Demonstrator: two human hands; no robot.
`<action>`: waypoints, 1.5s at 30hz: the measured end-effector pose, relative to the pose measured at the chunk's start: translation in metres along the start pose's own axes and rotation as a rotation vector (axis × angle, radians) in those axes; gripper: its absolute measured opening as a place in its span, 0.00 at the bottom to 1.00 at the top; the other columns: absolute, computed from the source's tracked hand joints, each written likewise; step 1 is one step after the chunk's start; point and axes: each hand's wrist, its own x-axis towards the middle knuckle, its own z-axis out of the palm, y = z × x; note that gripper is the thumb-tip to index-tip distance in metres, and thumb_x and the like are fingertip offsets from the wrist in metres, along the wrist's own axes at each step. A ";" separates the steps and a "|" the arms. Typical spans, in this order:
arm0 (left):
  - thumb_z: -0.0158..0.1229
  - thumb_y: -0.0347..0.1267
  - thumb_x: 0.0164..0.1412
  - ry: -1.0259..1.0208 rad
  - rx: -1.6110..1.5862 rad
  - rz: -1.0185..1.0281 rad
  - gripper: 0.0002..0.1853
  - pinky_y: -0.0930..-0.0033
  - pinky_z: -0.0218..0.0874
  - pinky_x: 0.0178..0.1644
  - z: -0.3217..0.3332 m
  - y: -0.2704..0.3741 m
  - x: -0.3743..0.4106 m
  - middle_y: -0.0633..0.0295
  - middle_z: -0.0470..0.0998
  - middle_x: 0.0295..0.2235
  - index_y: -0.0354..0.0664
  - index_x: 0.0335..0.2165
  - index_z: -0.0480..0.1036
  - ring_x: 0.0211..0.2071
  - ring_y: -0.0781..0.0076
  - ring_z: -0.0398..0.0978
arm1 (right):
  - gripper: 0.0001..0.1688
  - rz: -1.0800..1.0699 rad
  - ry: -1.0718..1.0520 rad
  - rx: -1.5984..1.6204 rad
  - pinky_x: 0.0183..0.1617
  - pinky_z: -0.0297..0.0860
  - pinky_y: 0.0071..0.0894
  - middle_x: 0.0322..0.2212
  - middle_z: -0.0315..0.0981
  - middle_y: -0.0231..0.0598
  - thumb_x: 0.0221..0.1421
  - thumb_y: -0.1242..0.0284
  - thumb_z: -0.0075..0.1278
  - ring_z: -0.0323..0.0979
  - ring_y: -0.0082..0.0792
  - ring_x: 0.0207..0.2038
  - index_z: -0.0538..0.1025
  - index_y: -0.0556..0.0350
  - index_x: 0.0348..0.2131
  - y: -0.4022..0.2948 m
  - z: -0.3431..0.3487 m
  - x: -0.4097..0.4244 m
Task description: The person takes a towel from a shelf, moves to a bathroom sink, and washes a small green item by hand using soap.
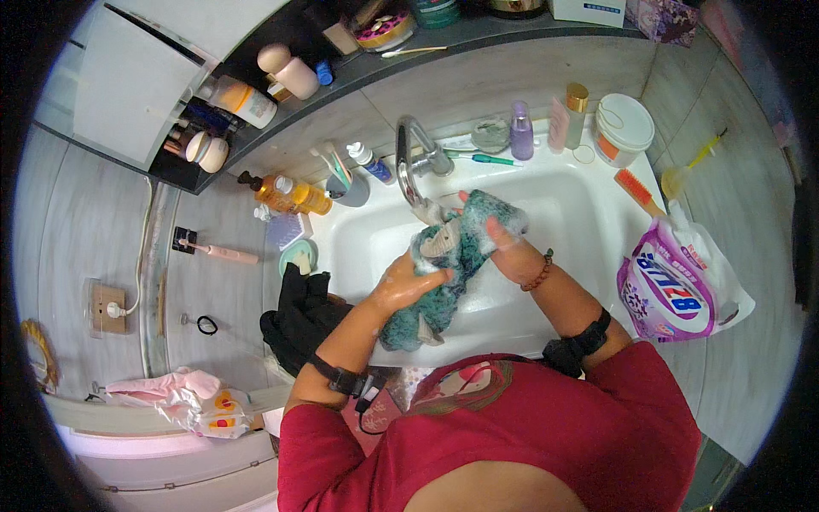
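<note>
A wet green cloth item with pale patches and white suds [441,281] is held over the white washbasin [576,243], below the chrome tap [409,160]. My left hand [409,281] grips its middle, with the thumb across the fabric. My right hand [508,246] holds its upper right part, thumb on top and a fingertip showing behind. Foam clings to the cloth and to my right fingers. The cloth's lower end hangs near the basin's front edge.
Black cloth [307,313] lies over the basin's left rim. A purple detergent pouch [678,281] and an orange-bristled brush [640,192] are at the right. Along the back stand a toothbrush cup [349,189], a purple bottle [521,134] and a white tub [620,134]. A dark shelf [358,70] overhangs them.
</note>
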 end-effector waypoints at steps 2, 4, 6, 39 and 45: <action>0.62 0.44 0.42 0.027 0.105 -0.018 0.38 0.68 0.55 0.52 -0.004 0.001 -0.001 0.51 0.71 0.44 0.37 0.50 0.61 0.47 0.59 0.68 | 0.46 0.006 0.043 0.270 0.60 0.51 0.41 0.52 0.59 0.45 0.51 0.42 0.40 0.57 0.42 0.55 0.54 0.54 0.57 -0.001 -0.006 0.001; 0.62 0.45 0.41 0.064 0.209 -0.020 0.38 0.67 0.56 0.52 -0.005 0.001 -0.003 0.49 0.72 0.43 0.39 0.50 0.61 0.47 0.57 0.69 | 0.43 -0.009 0.126 0.484 0.57 0.55 0.48 0.49 0.60 0.51 0.52 0.42 0.38 0.58 0.49 0.53 0.55 0.51 0.56 0.002 -0.014 0.005; 0.62 0.42 0.43 0.062 0.237 0.017 0.37 0.67 0.56 0.52 -0.003 0.001 -0.005 0.52 0.72 0.43 0.38 0.51 0.61 0.46 0.62 0.69 | 0.39 -0.036 0.184 0.548 0.55 0.58 0.49 0.49 0.61 0.50 0.54 0.43 0.38 0.61 0.49 0.51 0.57 0.49 0.55 0.000 -0.022 0.007; 0.59 0.41 0.38 0.223 0.356 0.096 0.34 0.62 0.61 0.47 0.013 0.008 0.005 0.49 0.73 0.39 0.45 0.48 0.64 0.42 0.53 0.70 | 0.48 -0.169 -0.078 -1.103 0.56 0.54 0.44 0.50 0.55 0.55 0.39 0.51 0.59 0.56 0.53 0.52 0.58 0.54 0.53 0.015 0.003 -0.009; 0.59 0.39 0.39 0.209 0.302 0.099 0.32 0.63 0.60 0.47 0.020 0.011 0.008 0.50 0.72 0.40 0.43 0.47 0.65 0.42 0.53 0.70 | 0.26 -0.263 0.145 -1.241 0.45 0.63 0.46 0.36 0.67 0.47 0.45 0.60 0.54 0.65 0.50 0.40 0.67 0.55 0.41 0.015 0.011 0.003</action>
